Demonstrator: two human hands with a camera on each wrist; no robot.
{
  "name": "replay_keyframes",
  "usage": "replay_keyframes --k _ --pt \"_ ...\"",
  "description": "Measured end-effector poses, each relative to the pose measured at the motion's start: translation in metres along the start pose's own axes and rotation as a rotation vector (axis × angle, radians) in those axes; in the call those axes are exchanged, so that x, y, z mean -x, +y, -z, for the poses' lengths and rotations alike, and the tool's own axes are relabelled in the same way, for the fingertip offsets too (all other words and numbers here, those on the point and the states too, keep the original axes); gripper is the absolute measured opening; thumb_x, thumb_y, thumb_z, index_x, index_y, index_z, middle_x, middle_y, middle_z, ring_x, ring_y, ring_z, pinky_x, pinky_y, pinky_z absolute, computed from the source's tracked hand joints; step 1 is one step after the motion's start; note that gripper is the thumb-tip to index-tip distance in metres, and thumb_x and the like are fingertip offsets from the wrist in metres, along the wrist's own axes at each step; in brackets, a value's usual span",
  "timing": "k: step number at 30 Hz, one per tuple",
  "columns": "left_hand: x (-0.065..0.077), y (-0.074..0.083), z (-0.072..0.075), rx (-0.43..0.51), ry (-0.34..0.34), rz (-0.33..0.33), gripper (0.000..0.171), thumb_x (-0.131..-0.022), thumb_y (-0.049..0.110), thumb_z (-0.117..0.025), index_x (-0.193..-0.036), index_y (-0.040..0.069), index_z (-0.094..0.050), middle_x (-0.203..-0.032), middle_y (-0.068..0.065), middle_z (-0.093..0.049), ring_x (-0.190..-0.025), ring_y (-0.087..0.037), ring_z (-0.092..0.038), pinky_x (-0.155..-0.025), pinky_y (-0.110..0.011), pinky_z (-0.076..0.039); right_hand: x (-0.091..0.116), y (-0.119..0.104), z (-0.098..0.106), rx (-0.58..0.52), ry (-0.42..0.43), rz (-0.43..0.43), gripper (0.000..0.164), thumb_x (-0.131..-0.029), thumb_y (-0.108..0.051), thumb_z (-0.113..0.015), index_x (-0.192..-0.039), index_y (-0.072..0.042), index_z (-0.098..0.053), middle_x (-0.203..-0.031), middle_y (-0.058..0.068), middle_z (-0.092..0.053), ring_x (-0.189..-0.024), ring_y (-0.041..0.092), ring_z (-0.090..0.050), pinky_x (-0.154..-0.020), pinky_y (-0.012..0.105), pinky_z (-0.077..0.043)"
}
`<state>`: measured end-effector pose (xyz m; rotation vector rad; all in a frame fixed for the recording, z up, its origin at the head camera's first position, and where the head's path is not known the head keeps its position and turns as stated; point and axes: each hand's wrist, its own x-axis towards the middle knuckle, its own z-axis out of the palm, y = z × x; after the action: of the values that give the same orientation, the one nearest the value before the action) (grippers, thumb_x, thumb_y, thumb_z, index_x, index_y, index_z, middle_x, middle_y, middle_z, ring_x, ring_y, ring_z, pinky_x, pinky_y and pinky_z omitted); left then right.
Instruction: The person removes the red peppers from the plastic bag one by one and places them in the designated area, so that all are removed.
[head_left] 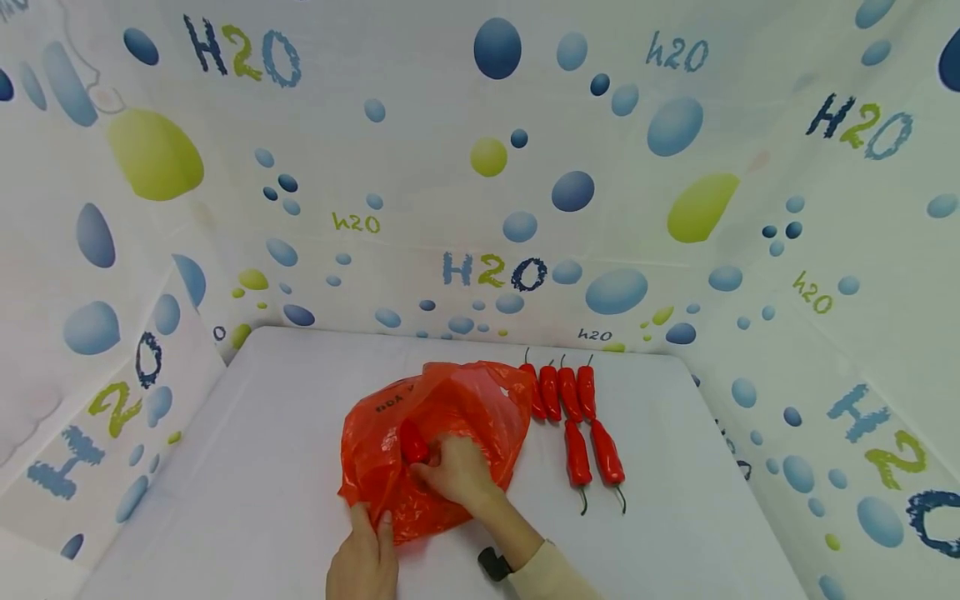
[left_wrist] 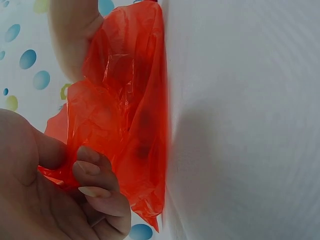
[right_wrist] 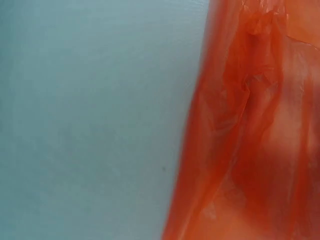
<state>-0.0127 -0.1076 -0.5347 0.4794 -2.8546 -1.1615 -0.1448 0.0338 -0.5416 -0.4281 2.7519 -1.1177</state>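
Note:
A crumpled red plastic bag (head_left: pixel 375 421) lies on the table with its mouth spread toward me. My left hand (head_left: pixel 363 557) pinches the bag's near left edge; in the left wrist view the thumb and curled fingers (left_wrist: pixel 95 192) have the thin plastic between them. Inside the mouth, my right hand (head_left: pixel 453 471) grips one end of a red chili pepper (head_left: pixel 413 442), whose other end points away to the left. The right wrist view is filled at right by the bag's plastic (right_wrist: pixel 225 150), which hides the fingers there.
Several red chili peppers (head_left: pixel 568 393) stand in a row right of the bag, stems pointing away. Two more peppers (head_left: pixel 607 454) lie nearer with stems toward me. A white cloth covers the table (head_left: pixel 262 467); a patterned curtain (head_left: pixel 420 167) hangs behind and at both sides.

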Motion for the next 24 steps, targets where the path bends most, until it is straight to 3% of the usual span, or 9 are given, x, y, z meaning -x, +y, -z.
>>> replay_keyframes --k 7,14,24 --pt "-0.0009 0.0011 0.0009 0.003 -0.015 0.009 0.027 -0.110 0.023 -0.049 -0.113 -0.002 -0.041 -0.064 -0.004 -0.046 -0.053 -0.020 -0.046 -0.053 -0.035 -0.037 -0.0044 -0.0013 -0.0031 -0.041 0.002 -0.003 0.029 -0.092 -0.039 -0.082 -0.104 -0.018 -0.066 -0.060 -0.007 -0.056 -0.054 0.010 -0.054 -0.054 0.025 -0.049" --pt "-0.0006 0.0020 0.0011 -0.002 -0.048 0.030 0.030 -0.111 0.026 -0.048 -0.116 -0.003 -0.040 -0.066 -0.004 -0.045 -0.055 -0.020 -0.047 -0.055 -0.034 -0.039 -0.0055 -0.0002 -0.0050 -0.022 0.021 -0.023 0.030 -0.093 -0.041 -0.080 -0.088 -0.018 -0.061 -0.060 -0.006 -0.055 -0.054 0.010 -0.052 -0.053 0.024 -0.048" --pt "-0.0003 -0.0002 -0.0017 -0.001 -0.030 0.032 0.030 -0.111 0.026 -0.048 -0.118 -0.002 -0.040 -0.064 -0.004 -0.046 -0.053 -0.021 -0.047 -0.053 -0.035 -0.038 -0.0033 -0.0025 -0.0011 -0.087 0.050 -0.010 0.024 -0.092 -0.028 -0.082 -0.083 -0.014 -0.065 -0.056 -0.005 -0.055 -0.050 0.010 -0.054 -0.053 0.024 -0.050"
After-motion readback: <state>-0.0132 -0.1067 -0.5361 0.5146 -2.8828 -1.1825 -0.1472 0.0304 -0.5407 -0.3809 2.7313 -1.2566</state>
